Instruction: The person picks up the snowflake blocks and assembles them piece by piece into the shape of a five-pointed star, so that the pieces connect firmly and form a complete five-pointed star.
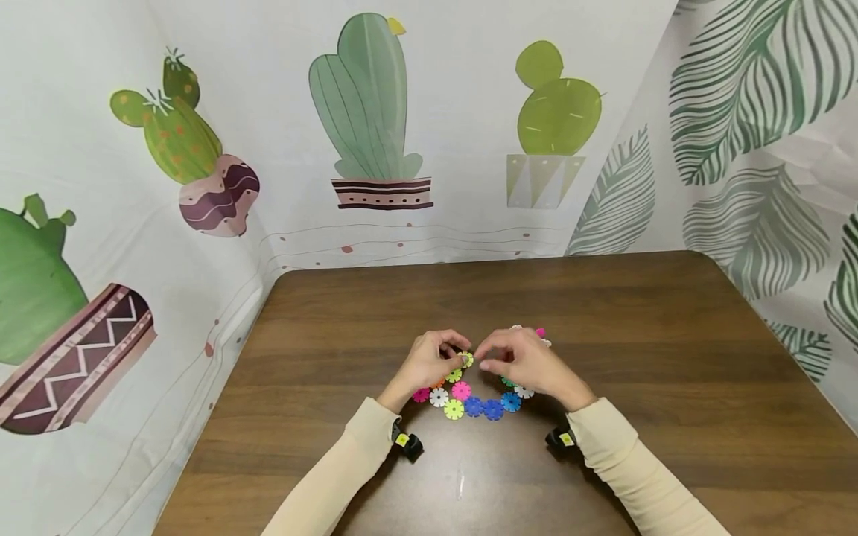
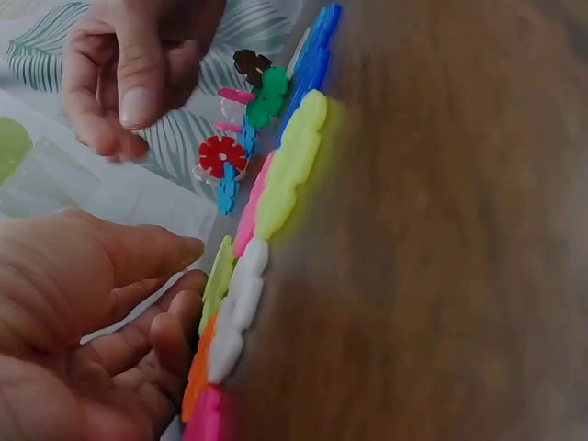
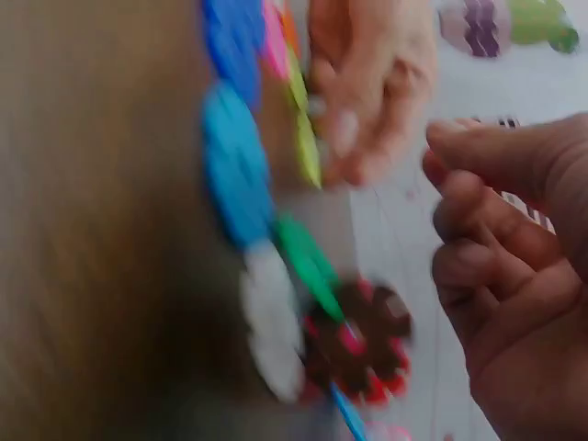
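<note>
Several notched plastic interlocking discs are joined in a curved chain on the table, with blue discs (image 1: 492,409) at its near side. My left hand (image 1: 429,359) pinches a yellow-green disc (image 1: 468,360) at the chain's left end; in the right wrist view its thumb lies against the yellow-green discs (image 3: 308,156). My right hand (image 1: 519,361) hovers just right of that disc, fingers loosely bent, with nothing seen between them. Beneath the right hand are a green disc (image 3: 308,262), a white disc (image 3: 271,322) and a brown disc (image 3: 367,331), partly hidden in the head view.
A pink disc (image 1: 540,332) and pale ones lie beyond the right hand. The brown wooden table (image 1: 335,313) stretches out on both sides. Behind it hangs a white cloth (image 1: 462,112) printed with cacti and leaves. A black wrist camera (image 1: 410,445) sits on the left wrist.
</note>
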`<state>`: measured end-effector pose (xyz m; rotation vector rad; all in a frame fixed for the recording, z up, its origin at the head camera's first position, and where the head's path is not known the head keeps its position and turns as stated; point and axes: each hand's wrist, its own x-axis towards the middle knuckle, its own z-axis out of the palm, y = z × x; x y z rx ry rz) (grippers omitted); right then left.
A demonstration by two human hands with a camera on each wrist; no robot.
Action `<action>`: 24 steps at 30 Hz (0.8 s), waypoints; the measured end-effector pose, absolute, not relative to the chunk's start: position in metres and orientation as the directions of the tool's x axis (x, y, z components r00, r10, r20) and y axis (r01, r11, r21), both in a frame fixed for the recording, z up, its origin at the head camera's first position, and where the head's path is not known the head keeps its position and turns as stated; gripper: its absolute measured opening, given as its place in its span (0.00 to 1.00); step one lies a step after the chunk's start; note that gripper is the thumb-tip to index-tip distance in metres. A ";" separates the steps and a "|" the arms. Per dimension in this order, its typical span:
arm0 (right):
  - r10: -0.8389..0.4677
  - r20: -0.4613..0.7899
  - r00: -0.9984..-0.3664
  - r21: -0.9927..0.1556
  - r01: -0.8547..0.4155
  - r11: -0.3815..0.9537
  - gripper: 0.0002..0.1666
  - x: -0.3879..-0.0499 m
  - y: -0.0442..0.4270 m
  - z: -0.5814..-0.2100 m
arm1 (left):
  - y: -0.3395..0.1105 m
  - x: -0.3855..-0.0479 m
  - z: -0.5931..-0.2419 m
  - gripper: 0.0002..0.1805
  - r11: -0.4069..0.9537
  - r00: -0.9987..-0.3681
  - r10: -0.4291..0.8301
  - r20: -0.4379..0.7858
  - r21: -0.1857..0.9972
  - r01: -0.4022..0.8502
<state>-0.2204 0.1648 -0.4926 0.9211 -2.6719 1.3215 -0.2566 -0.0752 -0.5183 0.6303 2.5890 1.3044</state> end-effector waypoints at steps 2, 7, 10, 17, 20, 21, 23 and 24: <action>-0.566 0.243 -0.787 -0.716 -0.540 0.443 0.07 -0.218 0.157 -0.498 | -0.075 -0.257 -0.519 0.13 0.544 -0.890 0.455 0.031 0.782 0.306; -0.625 0.233 -0.745 -0.662 -0.592 0.459 0.08 -0.214 0.146 -0.507 | -0.076 -0.257 -0.520 0.14 0.567 -0.882 0.471 0.002 0.766 0.304; -0.609 0.232 -0.759 -0.612 -0.600 0.515 0.10 -0.212 0.141 -0.509 | -0.077 -0.258 -0.520 0.13 0.574 -0.881 0.472 -0.003 0.760 0.305; -0.586 0.225 -0.778 -0.522 -0.604 0.602 0.10 -0.204 0.130 -0.511 | -0.079 -0.259 -0.521 0.15 0.569 -0.858 0.514 0.025 0.739 0.362; -0.585 0.243 -0.774 -0.499 -0.616 0.609 0.08 -0.203 0.127 -0.513 | -0.080 -0.260 -0.520 0.15 0.569 -0.842 0.539 0.036 0.721 0.395; -0.582 0.249 -0.774 -0.497 -0.618 0.609 0.07 -0.203 0.127 -0.513 | -0.080 -0.260 -0.520 0.15 0.570 -0.838 0.544 0.036 0.717 0.401; -0.577 0.261 -0.774 -0.499 -0.620 0.605 0.06 -0.203 0.127 -0.513 | -0.079 -0.259 -0.520 0.16 0.574 -0.834 0.551 0.031 0.711 0.405; -0.573 0.263 -0.776 -0.501 -0.617 0.606 0.06 -0.203 0.128 -0.513 | -0.079 -0.259 -0.520 0.16 0.579 -0.834 0.551 0.024 0.709 0.403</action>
